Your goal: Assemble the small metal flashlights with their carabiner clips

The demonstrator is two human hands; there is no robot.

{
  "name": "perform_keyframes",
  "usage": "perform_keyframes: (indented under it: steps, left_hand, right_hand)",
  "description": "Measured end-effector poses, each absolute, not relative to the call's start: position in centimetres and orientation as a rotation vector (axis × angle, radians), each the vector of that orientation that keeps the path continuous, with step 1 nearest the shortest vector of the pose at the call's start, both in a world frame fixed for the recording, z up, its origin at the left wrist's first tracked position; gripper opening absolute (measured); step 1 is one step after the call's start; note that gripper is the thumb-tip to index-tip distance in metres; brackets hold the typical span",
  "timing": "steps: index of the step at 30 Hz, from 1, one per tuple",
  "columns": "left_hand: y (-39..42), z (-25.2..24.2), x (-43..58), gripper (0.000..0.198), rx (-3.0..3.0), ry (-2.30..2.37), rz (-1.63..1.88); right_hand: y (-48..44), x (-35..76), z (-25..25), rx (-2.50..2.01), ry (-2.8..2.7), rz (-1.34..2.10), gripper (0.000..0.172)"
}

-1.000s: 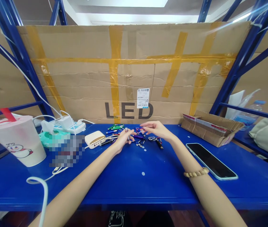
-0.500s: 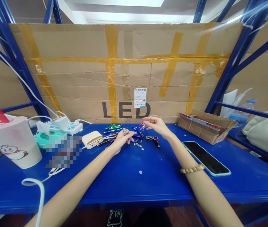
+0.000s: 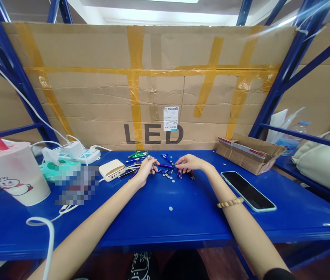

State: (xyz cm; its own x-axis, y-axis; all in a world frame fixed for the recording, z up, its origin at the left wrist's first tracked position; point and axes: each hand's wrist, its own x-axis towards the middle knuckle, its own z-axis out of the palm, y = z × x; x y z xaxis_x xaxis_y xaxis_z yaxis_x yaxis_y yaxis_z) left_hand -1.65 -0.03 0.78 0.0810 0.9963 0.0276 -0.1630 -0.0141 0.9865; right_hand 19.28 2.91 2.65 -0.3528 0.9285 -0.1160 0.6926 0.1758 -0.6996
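Note:
My left hand is closed at the pile, its fingers curled round a small silvery piece that is mostly hidden. To its right, my right hand bends down over the table with fingertips together on a small purple metallic piece. A dark keyring-like piece lies just under that hand. Between the hands are slim blue metal pieces and several small round silvery discs. Behind my left hand lie green metallic pen-like sticks.
A cream power bank with a cable is at left, near a power strip and a lidded cup. On the right lie a phone and an open cardboard box. A cardboard wall stands behind.
My right hand has come down with the purple piece from above the table to its surface. My left hand has turned, and its silvery piece is now less visible. The view has shifted slightly.

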Motion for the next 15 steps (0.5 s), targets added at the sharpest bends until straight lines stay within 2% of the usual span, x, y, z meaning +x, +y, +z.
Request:
perform_keyframes:
  steps: [2,6,10,12,15]
  left_hand:
    - [0.0,0.8,-1.6,0.010,1.145,1.007,1.247]
    - [-0.1,0.8,-1.5,0.012,1.140,0.985,1.268]
    - [0.1,1.0,-1.7,0.013,1.134,0.972,1.298]
    - [0.4,1.4,-2.2,0.011,1.148,0.985,1.336]
    - [0.9,2.3,-3.4,0.008,1.161,1.064,1.407]
  right_hand:
    - [2.9,19.3,2.8,-1.498,-2.083,0.870,0.027]
    - [3.0,20.1,3.4,-1.631,-2.069,0.427,0.025]
    - [3.0,20.4,3.1,-1.912,-2.234,0.531,0.041]
    - [3.0,20.0,2.7,-1.949,-2.263,0.537,0.036]
    - [3.1,19.6,2.4,-1.961,-2.241,0.467,0.019]
